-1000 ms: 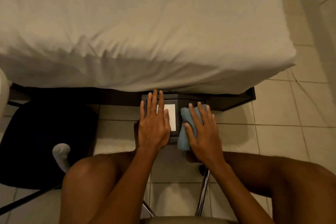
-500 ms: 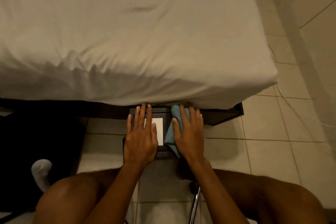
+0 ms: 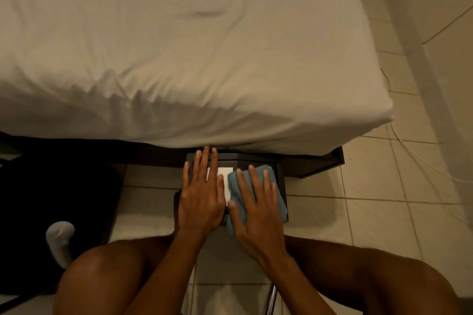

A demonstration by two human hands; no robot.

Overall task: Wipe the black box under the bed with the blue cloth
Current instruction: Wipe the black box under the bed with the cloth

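The black box [image 3: 256, 160] sits on the tiled floor, its far end tucked under the bed [image 3: 179, 46]. A white label [image 3: 227, 174] shows on its lid between my hands. My left hand [image 3: 202, 194] lies flat on the left half of the lid, fingers spread, fingertips at the mattress edge. My right hand [image 3: 256, 210] presses flat on the blue cloth [image 3: 271, 186], which covers the right half of the lid and hangs over its near edge.
A dark bed frame [image 3: 320, 163] runs under the mattress. A black bag or cushion [image 3: 51, 199] with a white sock [image 3: 60, 240] lies on the floor at left. My bare knees frame the bottom. A chrome chair leg [image 3: 271, 299] stands between them. A white cable [image 3: 409, 151] trails at right.
My right hand slid the blue cloth forward toward the bed, then back toward the near edge and rightward. The left hand stayed flat on the lid. The camera view shifted.
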